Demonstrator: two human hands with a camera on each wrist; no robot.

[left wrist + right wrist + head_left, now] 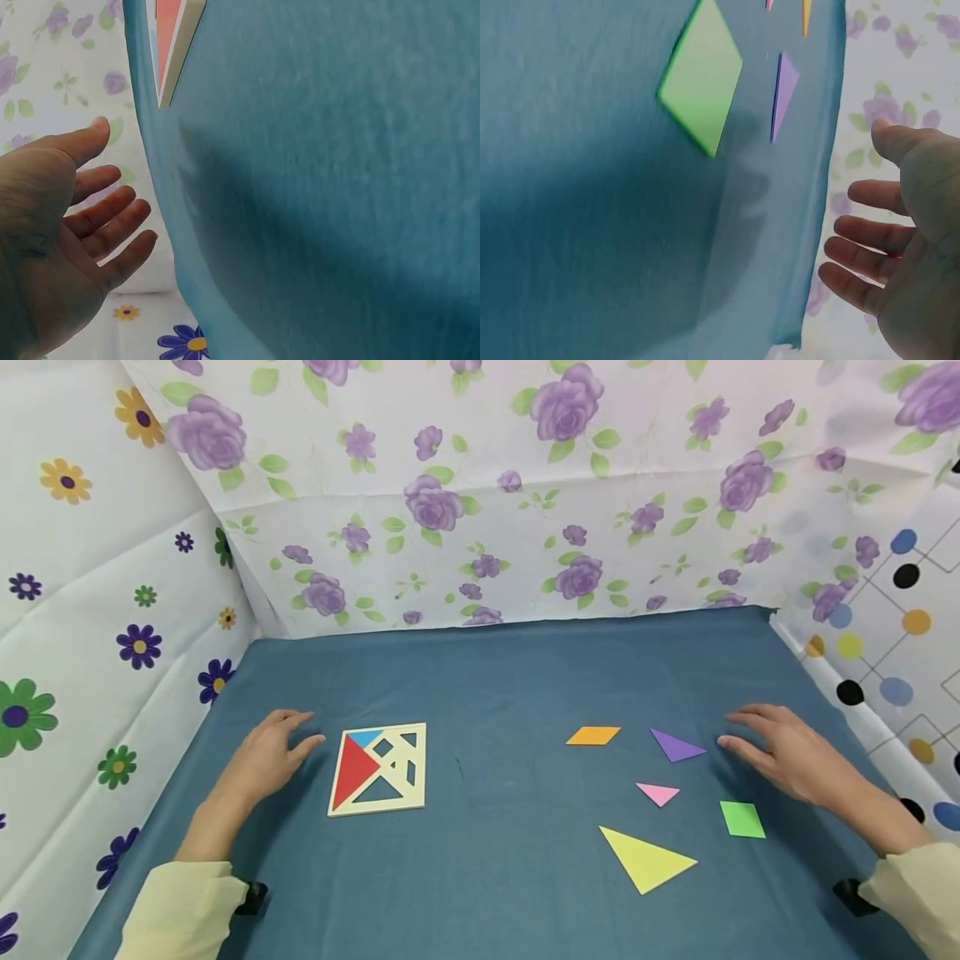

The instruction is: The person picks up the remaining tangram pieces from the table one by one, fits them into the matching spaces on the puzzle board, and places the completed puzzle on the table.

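Note:
My left hand (262, 760) hovers above the cloth just left of a cream puzzle board (411, 792), holding nothing, fingers relaxed. The board holds a red triangle (352, 768) and a blue triangle (364, 737); its other cut-outs are vacant. Relaxed and holding nothing, my right hand (795, 756) hovers right of a purple triangle (677, 746) and above a green square (742, 819). An orange parallelogram (593, 736), a pink triangle (658, 793) and a large yellow triangle (647, 859) lie further left. In the left wrist view the board's corner (171, 67) shows.
A blue cloth (495, 693) covers the table. Behind it hangs a sheet with purple roses (435, 502). Flower-patterned cloth (75, 610) borders the left side, and dotted cloth (885, 652) the right. Dark bands sit near both cuffs.

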